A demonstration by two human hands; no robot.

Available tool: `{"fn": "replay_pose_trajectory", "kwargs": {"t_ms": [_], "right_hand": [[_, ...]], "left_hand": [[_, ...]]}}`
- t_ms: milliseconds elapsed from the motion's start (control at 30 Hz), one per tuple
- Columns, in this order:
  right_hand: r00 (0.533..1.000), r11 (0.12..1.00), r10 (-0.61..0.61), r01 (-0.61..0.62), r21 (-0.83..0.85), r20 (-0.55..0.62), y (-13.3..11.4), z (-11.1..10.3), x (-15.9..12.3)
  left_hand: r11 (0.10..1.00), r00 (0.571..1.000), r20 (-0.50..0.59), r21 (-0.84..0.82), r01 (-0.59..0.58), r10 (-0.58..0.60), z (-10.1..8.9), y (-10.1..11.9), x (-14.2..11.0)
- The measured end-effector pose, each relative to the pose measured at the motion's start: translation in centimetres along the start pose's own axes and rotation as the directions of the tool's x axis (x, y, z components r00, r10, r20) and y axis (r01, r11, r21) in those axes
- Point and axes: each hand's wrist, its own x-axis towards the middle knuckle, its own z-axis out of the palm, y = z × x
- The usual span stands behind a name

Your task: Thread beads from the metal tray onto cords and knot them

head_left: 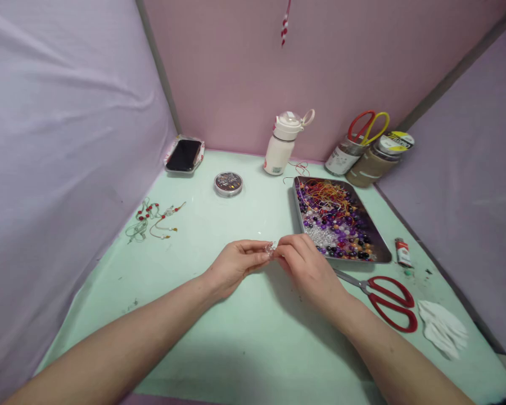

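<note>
My left hand (pixel 240 263) and my right hand (pixel 306 263) meet over the middle of the table, fingertips nearly touching. Between them is a small cluster of clear beads (pixel 270 248), pinched by the thumb and fingers of my left hand. The fingers of my right hand are closed at the cluster's right side; whether they grip a bead or a thread there is too small to tell. Just beyond my right hand lies a metal tray (pixel 378 247) of purple, black, clear and orange beads with tangled orange thread (pixel 326 194).
Red-handled scissors (pixel 390 301), a lighter (pixel 402 252) and a crumpled white cloth (pixel 442 329) lie right. Behind stand a white bottle (pixel 279 146), jars (pixel 373 163), a round case (pixel 228 184) and a phone (pixel 184 155). Beaded cords (pixel 152 216) lie left; fabric walls enclose the table.
</note>
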Motion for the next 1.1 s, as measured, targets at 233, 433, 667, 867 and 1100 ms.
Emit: {"fn": "replay_pose_trajectory", "kwargs": {"t_ms": [233,433,667,867,1100], "right_hand": [[1.0,0.999,-0.012,0.012,0.038,-0.001,0.1,0.6,-0.1],[0.998,0.988,0.024,-0.015,0.152,-0.054,0.1,0.8,-0.3],[0.998,0.984,0.049,-0.041,0.173,-0.044,0.0,0.9,-0.4],[0.997,0.977,0.021,-0.005,0.212,-0.072,-0.5,1.0,-0.2],[0.962,0.929,0.243,-0.192,0.317,-0.127,-0.6,1.4,-0.2]], "left_hand": [[1.0,1.0,-0.001,0.016,0.007,-0.007,0.0,-0.4,-0.1],[0.998,0.999,0.031,0.059,0.028,-0.029,0.4,-0.2,-0.3],[0.997,0.997,0.048,0.056,0.053,-0.056,0.6,0.0,-0.5],[0.998,0.998,-0.065,0.064,0.002,0.002,0.9,0.1,-0.7],[0.995,0.981,-0.168,0.008,-0.097,0.097,0.6,1.1,-0.4]]}}
